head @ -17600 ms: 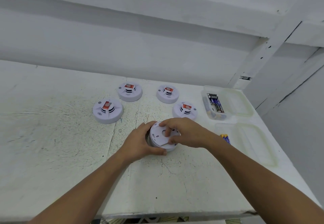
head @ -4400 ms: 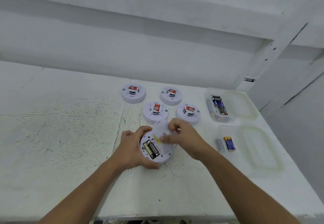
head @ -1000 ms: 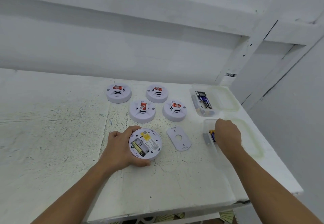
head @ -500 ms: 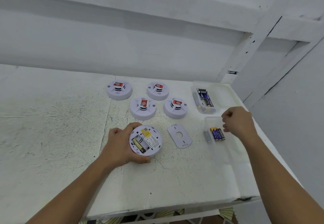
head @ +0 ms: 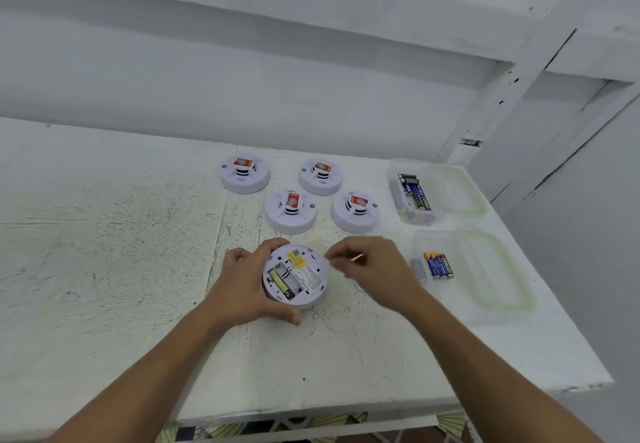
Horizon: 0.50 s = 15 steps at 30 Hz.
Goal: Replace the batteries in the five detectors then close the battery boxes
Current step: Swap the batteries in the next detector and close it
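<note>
The left hand (head: 242, 281) is gripping the upturned round white plastic detector (head: 310, 278), steadying its open battery bay (head: 287, 279); just to its right the right hand (head: 377, 266) is hovering, fingers curled; whether it is pinching anything, I cannot tell.

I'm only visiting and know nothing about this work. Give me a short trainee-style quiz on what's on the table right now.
1. How many closed detectors sit beyond the open detector?
2. True or false: the right hand grips the open detector.
3. Inside the open detector you see: A) no battery B) one battery C) two batteries.
Key: 1) Four. 2) False: the left hand grips it. 3) B.
</note>
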### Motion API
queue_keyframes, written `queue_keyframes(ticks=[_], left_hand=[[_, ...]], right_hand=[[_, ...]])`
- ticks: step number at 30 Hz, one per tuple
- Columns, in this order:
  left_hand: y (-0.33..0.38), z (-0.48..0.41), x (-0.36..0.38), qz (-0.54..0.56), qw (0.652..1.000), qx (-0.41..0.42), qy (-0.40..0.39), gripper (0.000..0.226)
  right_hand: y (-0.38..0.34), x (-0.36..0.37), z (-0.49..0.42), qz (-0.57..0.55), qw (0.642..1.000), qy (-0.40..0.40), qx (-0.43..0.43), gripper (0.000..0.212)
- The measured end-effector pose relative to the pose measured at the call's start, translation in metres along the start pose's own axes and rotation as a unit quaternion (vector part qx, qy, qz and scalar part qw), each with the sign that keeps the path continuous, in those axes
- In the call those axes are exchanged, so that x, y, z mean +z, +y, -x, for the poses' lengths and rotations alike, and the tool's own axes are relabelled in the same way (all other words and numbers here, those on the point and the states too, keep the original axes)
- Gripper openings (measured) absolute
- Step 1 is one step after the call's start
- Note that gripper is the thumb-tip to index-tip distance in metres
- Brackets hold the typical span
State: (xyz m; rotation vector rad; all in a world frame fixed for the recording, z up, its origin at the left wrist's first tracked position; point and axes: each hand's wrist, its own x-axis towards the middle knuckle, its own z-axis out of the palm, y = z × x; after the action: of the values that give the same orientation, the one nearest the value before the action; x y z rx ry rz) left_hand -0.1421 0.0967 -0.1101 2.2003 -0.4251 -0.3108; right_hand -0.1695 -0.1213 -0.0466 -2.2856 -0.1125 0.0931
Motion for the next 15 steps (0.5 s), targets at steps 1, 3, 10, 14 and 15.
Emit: queue_keyframes(ticks=[1, 3, 10, 14, 15], left_hand=[[0.0, 0.0, -0.001, 0.002, 1.0, 0.0, 0.001, 0.105], [-0.001, 0.001, -0.001, 0.009, 1.0, 0.005, -0.002, 0.103], [-0.004, 0.002, -0.005, 0.04, 0.999, 0.015, -0.01, 0.098], [-0.005, 0.002, -0.006, 0.047, 0.999, 0.012, -0.011, 0.098], [-0.004, 0.001, -0.006, 0.047, 0.999, 0.013, -0.014, 0.098]], right_hand=[[0.0, 0.009, -0.001, 0.013, 0.999, -0.021, -0.024, 0.012], [-0.002, 0.021, -0.005, 0.051, 0.994, -0.062, -0.078, 0.013], [-0.004, 0.032, -0.021, 0.265, 0.912, -0.121, -0.29, 0.015], [-0.01, 0.03, -0.026, 0.33, 0.866, -0.141, -0.348, 0.011], [-0.011, 0.03, -0.027, 0.347, 0.852, -0.152, -0.362, 0.014]])
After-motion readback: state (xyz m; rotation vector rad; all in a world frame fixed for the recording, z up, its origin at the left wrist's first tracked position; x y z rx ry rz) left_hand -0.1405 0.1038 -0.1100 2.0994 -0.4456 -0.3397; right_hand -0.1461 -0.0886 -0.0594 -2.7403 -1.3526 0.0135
